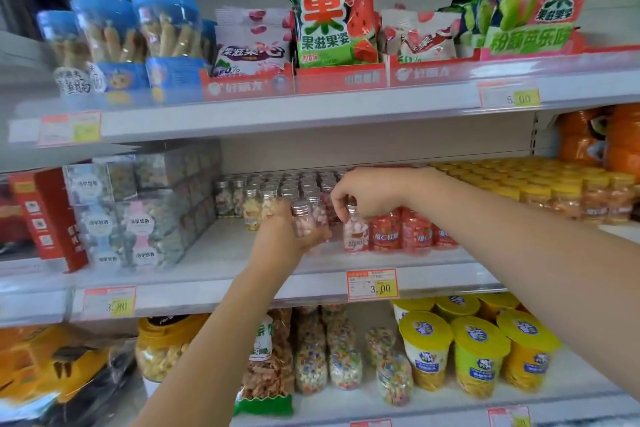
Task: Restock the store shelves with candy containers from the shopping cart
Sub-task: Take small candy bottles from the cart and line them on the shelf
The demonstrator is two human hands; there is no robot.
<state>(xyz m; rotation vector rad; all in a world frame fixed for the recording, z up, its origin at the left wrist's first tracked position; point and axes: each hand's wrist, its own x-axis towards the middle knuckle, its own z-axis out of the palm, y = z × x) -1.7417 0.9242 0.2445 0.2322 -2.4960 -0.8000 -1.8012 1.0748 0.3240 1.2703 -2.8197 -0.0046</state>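
- Your left hand is at the front of the middle shelf, palm up, with its fingers curled round a small clear bottle.
- This held bottle has a silver screw cap and pink and white candies inside. It stands nearly upright in your palm, above the shelf surface.
- Your right hand reaches in from the right, just beside the left hand. Its fingertips pinch the silver cap of a second bottle.
- The second bottle is upright with its base down at the shelf surface. It stands just left of a row of red jars.
- Behind both hands, more silver-capped bottles fill the shelf in rows up to the back.
- Further right on the same shelf stand yellow-lidded jars.
- A price tag reading 3.00 sits on the shelf edge below your right hand.
- On the shelf above, a watermelon snack bag stands in a red tray.
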